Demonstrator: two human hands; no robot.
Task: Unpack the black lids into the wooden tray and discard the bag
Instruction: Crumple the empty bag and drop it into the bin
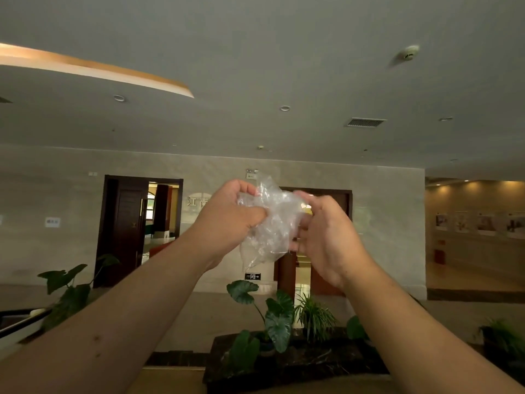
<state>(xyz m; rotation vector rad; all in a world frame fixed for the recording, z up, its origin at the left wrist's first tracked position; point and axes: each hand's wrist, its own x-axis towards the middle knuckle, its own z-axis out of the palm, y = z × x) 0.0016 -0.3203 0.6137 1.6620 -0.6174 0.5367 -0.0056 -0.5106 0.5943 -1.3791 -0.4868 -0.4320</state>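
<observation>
A crumpled clear plastic bag [270, 223] is held up in front of me at chest height, between both hands. My left hand [227, 220] grips its left side with the fingers curled into the plastic. My right hand [324, 237] pinches its right edge. The bag looks empty; I see no black lids in it. The wooden tray and the lids are out of view, since the camera points up at the room.
A dark planter [284, 362] with several large-leaved plants stands low in front of me. Another plant [68, 291] grows at the left by a railing. Two dark doorways [136, 228] are in the far wall, and a corridor [477, 240] opens to the right.
</observation>
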